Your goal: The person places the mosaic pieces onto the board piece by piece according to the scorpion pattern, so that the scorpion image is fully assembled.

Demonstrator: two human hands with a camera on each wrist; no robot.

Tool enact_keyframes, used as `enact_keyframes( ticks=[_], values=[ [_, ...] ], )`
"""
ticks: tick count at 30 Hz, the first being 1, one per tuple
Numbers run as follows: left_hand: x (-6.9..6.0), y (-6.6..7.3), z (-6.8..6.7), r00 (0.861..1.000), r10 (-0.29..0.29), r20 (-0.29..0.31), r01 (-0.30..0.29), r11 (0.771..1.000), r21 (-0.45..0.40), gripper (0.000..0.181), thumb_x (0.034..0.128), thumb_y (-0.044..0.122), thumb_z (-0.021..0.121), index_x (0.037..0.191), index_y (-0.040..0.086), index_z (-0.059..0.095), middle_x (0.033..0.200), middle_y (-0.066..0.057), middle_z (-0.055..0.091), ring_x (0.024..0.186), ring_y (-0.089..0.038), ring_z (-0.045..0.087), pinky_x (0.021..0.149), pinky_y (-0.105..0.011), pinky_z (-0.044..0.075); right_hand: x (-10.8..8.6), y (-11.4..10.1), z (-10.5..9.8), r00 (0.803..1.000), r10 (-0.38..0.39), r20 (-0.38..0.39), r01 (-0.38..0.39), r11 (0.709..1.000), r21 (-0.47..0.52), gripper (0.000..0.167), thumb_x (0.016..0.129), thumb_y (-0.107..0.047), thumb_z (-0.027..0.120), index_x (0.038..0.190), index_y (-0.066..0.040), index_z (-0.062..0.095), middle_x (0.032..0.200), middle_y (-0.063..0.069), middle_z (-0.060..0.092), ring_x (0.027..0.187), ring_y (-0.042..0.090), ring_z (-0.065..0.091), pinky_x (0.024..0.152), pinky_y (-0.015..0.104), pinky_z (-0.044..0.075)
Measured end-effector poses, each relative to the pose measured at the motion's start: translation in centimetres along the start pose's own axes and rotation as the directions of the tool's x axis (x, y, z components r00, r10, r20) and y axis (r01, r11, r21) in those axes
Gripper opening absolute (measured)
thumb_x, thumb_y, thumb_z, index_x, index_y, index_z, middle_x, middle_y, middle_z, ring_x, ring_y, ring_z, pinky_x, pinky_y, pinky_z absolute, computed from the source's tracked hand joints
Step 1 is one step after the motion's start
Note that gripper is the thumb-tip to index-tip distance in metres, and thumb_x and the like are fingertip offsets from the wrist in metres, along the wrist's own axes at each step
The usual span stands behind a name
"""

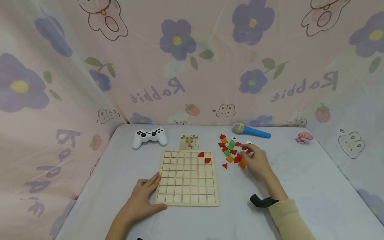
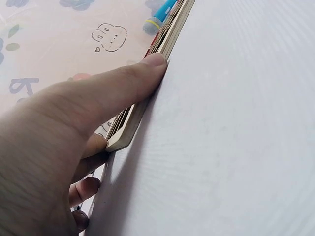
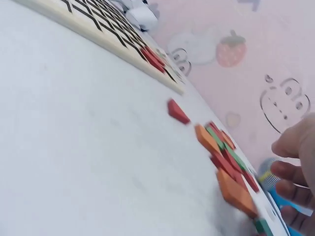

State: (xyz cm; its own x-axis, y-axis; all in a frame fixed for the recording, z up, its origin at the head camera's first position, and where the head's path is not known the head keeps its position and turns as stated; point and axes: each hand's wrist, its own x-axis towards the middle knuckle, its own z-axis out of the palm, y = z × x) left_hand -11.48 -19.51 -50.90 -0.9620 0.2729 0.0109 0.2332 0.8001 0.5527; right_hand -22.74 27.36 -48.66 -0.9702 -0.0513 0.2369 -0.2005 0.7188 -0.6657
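Head view: the wooden board [image 1: 186,181] lies on the white table [image 1: 324,196], its back edge just in front of the picture card [image 1: 189,142]; a strip of tabletop separates its right edge from the loose pieces [image 1: 227,153], and more tabletop extends from its front edge. The left hand [image 1: 144,198] is spread across the board's front-left corner, touching two edges. The right hand [image 1: 258,161] is at the right side of the loose pieces, fingers bent, thumb and forefinger apart. Of the board's square cells, two at back right hold red pieces [image 1: 201,154], set diagonally. A game controller [image 1: 150,137] and a toy microphone [image 1: 255,131] lie near the table's back edge. Left wrist view: the thumb lies along the board's front edge, white surface alongside. Right wrist view: one red triangle [image 3: 177,111] lies apart, between the board's rim and the group; a gap shows between the right thumb and fingers.
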Motion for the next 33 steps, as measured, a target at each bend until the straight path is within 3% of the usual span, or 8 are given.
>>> enact_keyframes(
  ticks=[7, 21, 33],
  values=[
    [0.0, 0.2, -0.2, 1.0, 0.003, -0.008, -0.003, 1.0, 0.002, 0.112, 0.0719, 0.065, 0.09, 0.161, 0.014, 0.046, 0.172, 0.004, 0.035, 0.136, -0.029, 0.042, 0.108, -0.058, 0.042, -1.2, 1.8, -2.6, 0.999, 0.039, -0.022, -0.039, 0.999, -0.014, 0.031, 0.104, -0.015, 0.068, 0.132, -0.003, 0.069, 0.114, 0.016, 0.073, 0.1, 0.026, 0.059, 0.078, 0.018, 0.046],
    [0.1, 0.0, 0.0, 1.0, 0.004, -0.001, -0.003, 1.0, 0.014, 0.111, 0.073, 0.064, 0.089, 0.162, 0.015, 0.045, 0.173, 0.006, 0.033, 0.136, -0.03, 0.041, 0.11, -0.057, 0.041, -2.2, 6.5, -3.4, 0.999, 0.034, -0.001, -0.034, 0.999, 0.006, 0.035, 0.102, -0.024, 0.074, 0.131, -0.005, 0.072, 0.115, 0.015, 0.075, 0.088, 0.004, 0.06, 0.077, 0.012, 0.047],
    [-0.1, 0.1, -0.1, 1.0, 0.009, 0.002, -0.009, 1.0, 0.003, 0.112, 0.073, 0.064, 0.09, 0.162, 0.015, 0.044, 0.173, 0.006, 0.033, 0.135, -0.028, 0.041, 0.11, -0.057, 0.041, -2.6, 7.2, -4.0, 0.998, 0.001, 0.059, 0.0, 1.0, -0.019, 0.035, 0.098, -0.02, 0.08, 0.129, -0.005, 0.074, 0.12, 0.016, 0.076, 0.089, 0.008, 0.059, 0.078, 0.015, 0.047]
  ],
)
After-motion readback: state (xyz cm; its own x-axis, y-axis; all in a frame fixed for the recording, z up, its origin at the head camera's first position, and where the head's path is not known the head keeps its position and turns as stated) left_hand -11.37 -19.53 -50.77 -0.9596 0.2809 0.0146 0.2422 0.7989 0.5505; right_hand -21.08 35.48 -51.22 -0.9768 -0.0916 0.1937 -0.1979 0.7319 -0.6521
